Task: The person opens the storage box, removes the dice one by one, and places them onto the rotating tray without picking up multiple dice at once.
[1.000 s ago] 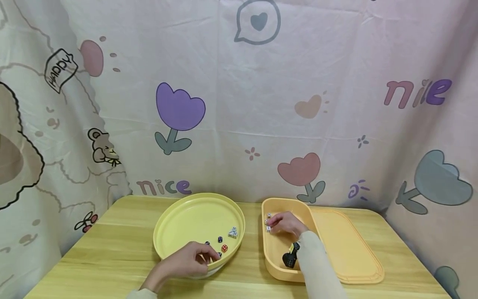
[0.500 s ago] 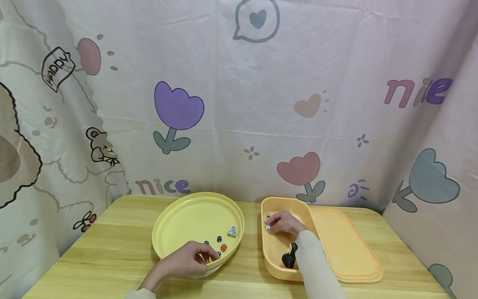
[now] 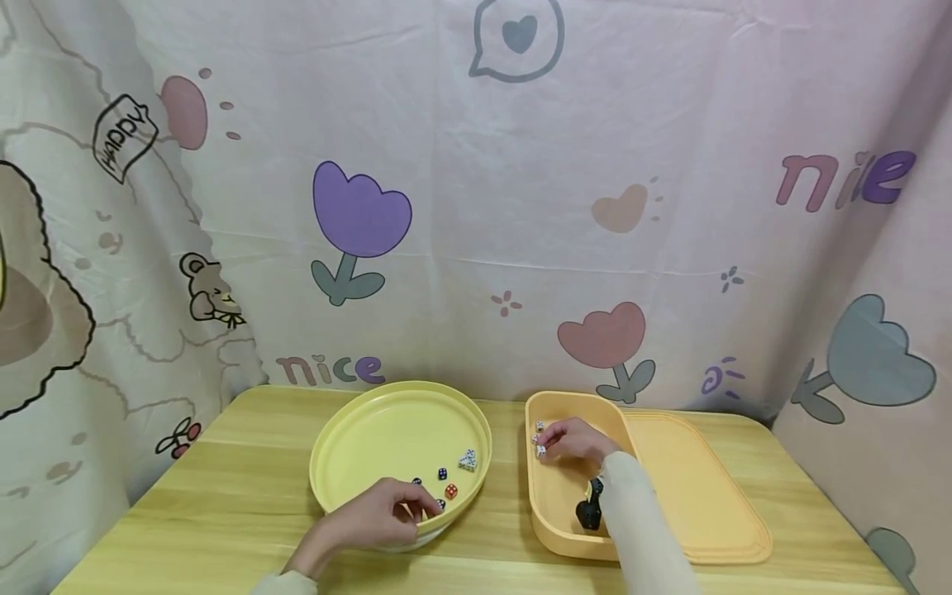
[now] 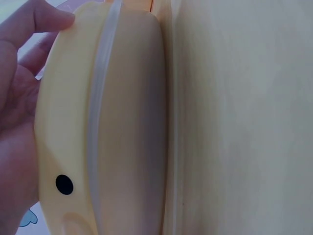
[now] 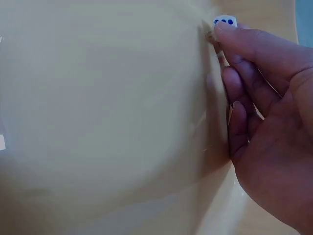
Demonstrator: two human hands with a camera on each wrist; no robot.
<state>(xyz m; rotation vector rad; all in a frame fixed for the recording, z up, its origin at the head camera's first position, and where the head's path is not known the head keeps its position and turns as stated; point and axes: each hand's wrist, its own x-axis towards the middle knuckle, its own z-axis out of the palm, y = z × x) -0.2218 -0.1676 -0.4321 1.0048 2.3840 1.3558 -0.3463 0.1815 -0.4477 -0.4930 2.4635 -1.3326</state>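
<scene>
My left hand (image 3: 375,516) grips the near rim of a round yellow tray (image 3: 387,397), thumb outside and fingers over the edge; in the left wrist view the thumb (image 4: 49,17) lies on the tray wall (image 4: 68,107). In the tray are dark blue dice (image 3: 442,473), a red die (image 3: 450,491) and a small cluster of white dice (image 3: 467,460). My right hand (image 3: 578,440) is inside an orange box (image 3: 546,529), at its left wall. Its thumb and finger pinch a white die (image 5: 226,21) with blue dots. Another white die (image 3: 540,426) sits farther back along that wall.
A black object (image 3: 589,508) with a yellow patch lies in the box beside my right sleeve (image 3: 643,521). The flat orange lid (image 3: 695,487) lies right of the box on the wooden table (image 3: 223,487). A printed curtain (image 3: 461,207) hangs behind.
The view has shifted slightly. The right hand stays at the box's left wall, with only slight finger movement. My left hand stays at the tray rim.
</scene>
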